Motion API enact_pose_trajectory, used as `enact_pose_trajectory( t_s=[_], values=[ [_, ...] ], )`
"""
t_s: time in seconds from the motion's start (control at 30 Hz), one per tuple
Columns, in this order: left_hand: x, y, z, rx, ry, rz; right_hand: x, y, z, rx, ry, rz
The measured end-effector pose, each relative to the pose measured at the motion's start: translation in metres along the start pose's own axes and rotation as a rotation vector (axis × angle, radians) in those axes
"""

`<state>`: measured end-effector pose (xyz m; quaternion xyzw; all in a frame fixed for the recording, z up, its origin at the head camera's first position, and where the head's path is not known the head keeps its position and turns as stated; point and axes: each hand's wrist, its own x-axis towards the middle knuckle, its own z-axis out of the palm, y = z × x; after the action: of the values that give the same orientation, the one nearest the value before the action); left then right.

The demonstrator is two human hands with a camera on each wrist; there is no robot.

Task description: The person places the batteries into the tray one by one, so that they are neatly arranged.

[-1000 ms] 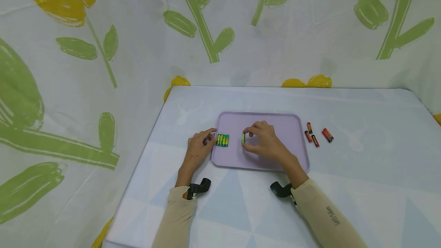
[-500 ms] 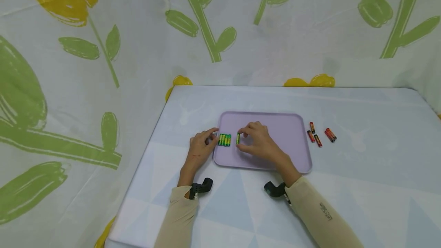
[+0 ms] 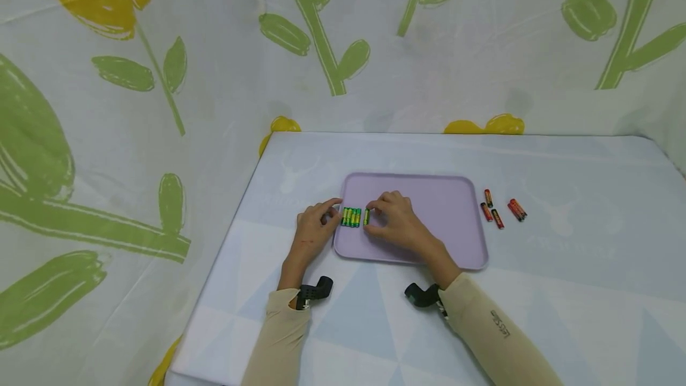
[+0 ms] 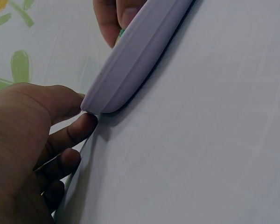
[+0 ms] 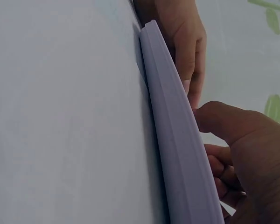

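A pale purple tray (image 3: 423,255) lies on the table. At its left end, several green-and-yellow batteries (image 3: 351,217) lie side by side in a row. My right hand (image 3: 399,222) pinches one more such battery (image 3: 367,217) upright in the head view, just right of that row with a narrow gap between. My left hand (image 3: 313,228) is at the tray's left rim, thumb and index finger at the edge; the left wrist view shows their tips (image 4: 89,122) close about the tray's corner. In the right wrist view the tray wall hides the batteries.
Right of the tray, several red-and-black batteries (image 3: 497,219) lie loose on the table, including a separate small cluster (image 3: 517,210). A pale patterned cloth (image 3: 579,267) covers the table. A leaf-printed curtain (image 3: 407,76) stands behind and to the left.
My right hand has moved left with the pinched battery, bringing it close to the row. My left hand stays at the tray's left edge. The view has shifted slightly.
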<state>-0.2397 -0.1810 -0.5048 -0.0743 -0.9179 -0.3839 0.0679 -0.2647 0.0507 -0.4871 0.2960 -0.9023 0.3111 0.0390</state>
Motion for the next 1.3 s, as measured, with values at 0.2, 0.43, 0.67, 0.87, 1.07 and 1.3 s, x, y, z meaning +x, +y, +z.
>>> enact_pose_trajectory(
  t_s=[0.2,0.43,0.67,0.87,1.07,1.3],
  values=[
    [-0.001,0.000,0.000,-0.002,0.004,0.004,0.001,-0.002,0.003,0.004,-0.008,0.005],
    [-0.001,0.001,-0.001,-0.007,0.007,0.011,0.002,-0.002,0.005,-0.015,-0.017,0.032],
    [-0.001,0.001,0.000,-0.018,0.004,0.014,0.002,-0.002,0.007,-0.004,-0.007,0.029],
    [0.000,0.002,0.000,-0.016,0.002,0.014,0.001,-0.001,0.008,-0.002,-0.003,0.022],
    [0.000,-0.001,0.002,-0.007,0.004,0.021,-0.002,-0.002,0.004,-0.037,-0.015,0.030],
    [0.000,-0.002,0.001,-0.007,0.006,0.023,-0.013,-0.005,-0.022,-0.091,-0.004,0.007]
  ],
)
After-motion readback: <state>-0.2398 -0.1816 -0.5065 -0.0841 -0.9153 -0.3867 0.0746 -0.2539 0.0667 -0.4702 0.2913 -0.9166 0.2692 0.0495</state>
